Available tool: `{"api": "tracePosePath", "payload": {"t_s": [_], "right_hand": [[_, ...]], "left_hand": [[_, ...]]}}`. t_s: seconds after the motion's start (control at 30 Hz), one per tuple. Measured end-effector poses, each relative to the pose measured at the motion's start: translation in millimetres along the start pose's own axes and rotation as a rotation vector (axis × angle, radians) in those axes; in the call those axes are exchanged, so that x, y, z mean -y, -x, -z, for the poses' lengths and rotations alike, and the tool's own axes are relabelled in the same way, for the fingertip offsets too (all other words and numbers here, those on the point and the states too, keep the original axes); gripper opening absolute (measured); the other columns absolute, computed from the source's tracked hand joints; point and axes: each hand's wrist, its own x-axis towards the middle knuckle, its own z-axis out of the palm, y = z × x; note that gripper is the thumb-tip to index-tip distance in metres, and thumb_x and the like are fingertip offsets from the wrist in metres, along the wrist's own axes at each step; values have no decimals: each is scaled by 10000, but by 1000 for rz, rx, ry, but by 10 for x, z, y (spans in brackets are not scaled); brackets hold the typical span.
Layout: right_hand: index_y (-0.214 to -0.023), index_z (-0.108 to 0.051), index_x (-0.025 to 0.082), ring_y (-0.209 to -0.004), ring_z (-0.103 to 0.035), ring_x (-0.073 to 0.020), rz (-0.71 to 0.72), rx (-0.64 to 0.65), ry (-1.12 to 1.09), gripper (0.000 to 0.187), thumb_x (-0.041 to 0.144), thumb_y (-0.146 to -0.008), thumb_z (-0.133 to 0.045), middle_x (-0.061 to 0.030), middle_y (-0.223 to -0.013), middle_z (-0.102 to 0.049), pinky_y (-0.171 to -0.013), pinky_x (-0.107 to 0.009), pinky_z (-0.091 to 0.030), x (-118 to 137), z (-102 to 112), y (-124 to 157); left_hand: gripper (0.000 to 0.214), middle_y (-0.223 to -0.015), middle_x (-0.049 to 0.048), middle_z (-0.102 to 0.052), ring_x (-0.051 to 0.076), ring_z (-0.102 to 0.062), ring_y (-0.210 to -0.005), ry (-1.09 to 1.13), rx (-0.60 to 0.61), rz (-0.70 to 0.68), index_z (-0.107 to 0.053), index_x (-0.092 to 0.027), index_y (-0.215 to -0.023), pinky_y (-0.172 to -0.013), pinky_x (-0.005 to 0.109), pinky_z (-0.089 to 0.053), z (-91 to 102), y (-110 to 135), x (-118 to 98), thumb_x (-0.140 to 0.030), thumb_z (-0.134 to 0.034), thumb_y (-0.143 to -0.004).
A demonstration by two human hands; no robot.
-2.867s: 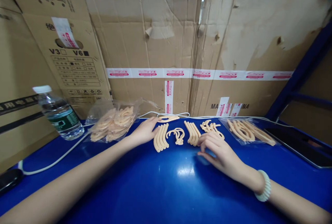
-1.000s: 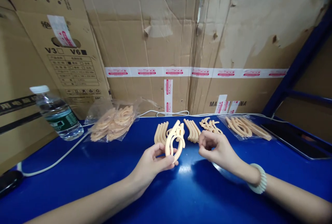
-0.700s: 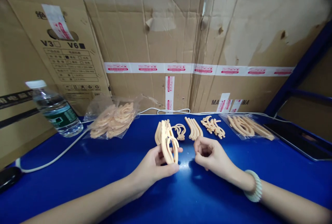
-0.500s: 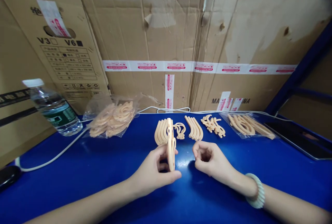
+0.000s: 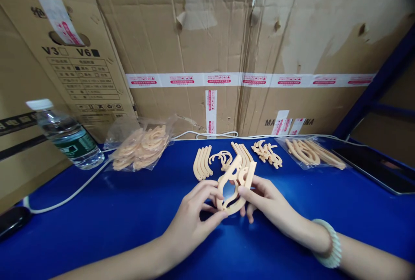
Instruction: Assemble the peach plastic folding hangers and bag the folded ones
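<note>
Between both hands is a beige folding hanger [image 5: 236, 207] with its two curved arms folded close to each other, tilted above the tabletop. My left hand [image 5: 199, 206] grips its left arm and lower end, the thumb near the bottom joint. On the other side, my right hand [image 5: 270, 200] holds the right arm with the thumb in front; some fingers are hidden behind. Just beyond lie a row of curved hanger arms [image 5: 202, 162], some thin curved pieces [image 5: 223, 156], a second row of arms [image 5: 241, 152], partly covered by the hanger, and a pile of small hook pieces [image 5: 267, 153].
A bag of beige parts [image 5: 141, 148] and a water bottle [image 5: 69, 137] stand at the left. Another bagged set [image 5: 311, 152] and a dark phone [image 5: 372, 169] lie at the right. A white cable [image 5: 74, 193] runs along the blue table [image 5: 129, 223], and cardboard [image 5: 181, 46] walls the back.
My right hand has moved in from apart and taken hold of the hanger. The hanger has turned from edge-on to show its broad side, its arms slightly spread.
</note>
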Motion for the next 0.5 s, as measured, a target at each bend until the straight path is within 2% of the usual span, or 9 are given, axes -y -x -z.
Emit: {"api": "tracePosePath", "payload": {"t_s": [0.1, 0.17, 0.2, 0.33, 0.5], "right_hand": [[-1032, -611, 141, -527, -590, -109, 1, 6, 63, 442, 527, -831, -689, -22, -703, -638, -465, -203, -519, 1, 8, -14], [-996, -624, 141, -515, -567, -91, 9, 47, 94, 395, 495, -837, -696, -6, -685, -619, -482, -196, -513, 5, 11, -9], [-969, -630, 141, -506, -554, -82, 15, 66, 113, 367, 477, -839, -699, 1, -681, -608, -486, -191, -507, 11, 9, -3], [-911, -613, 158, -487, -538, -71, 27, 71, 144, 313, 442, -832, -716, 25, -675, -581, -479, -187, -493, 63, -1, 22], [-835, -551, 175, -514, -609, -127, 59, -128, 125, 372, 475, -767, -761, 15, -640, -601, -474, -223, -510, 112, 69, -10]], "left_hand": [[239, -906, 29, -690, 197, -683, -788, 41, -74, 80, -584, -249, -975, -633, 266, -587, -9, -5, 6, -238, -705, -769], [364, -863, 24, -713, 197, -682, -756, 69, -115, 139, -563, -251, -1097, -579, 247, -560, 2, -21, 20, -261, -713, -766], [353, -852, 28, -720, 197, -678, -747, 70, -114, 156, -586, -242, -1103, -560, 237, -544, 9, -30, 24, -277, -709, -773], [195, -793, 49, -728, 177, -658, -660, 103, -47, 204, -712, -195, -916, -529, 231, -520, 33, -66, 9, -356, -673, -812], [263, -830, 57, -704, 200, -656, -719, 182, -171, 179, -680, -187, -891, -527, 252, -551, 72, -117, 17, -431, -672, -792]]}}
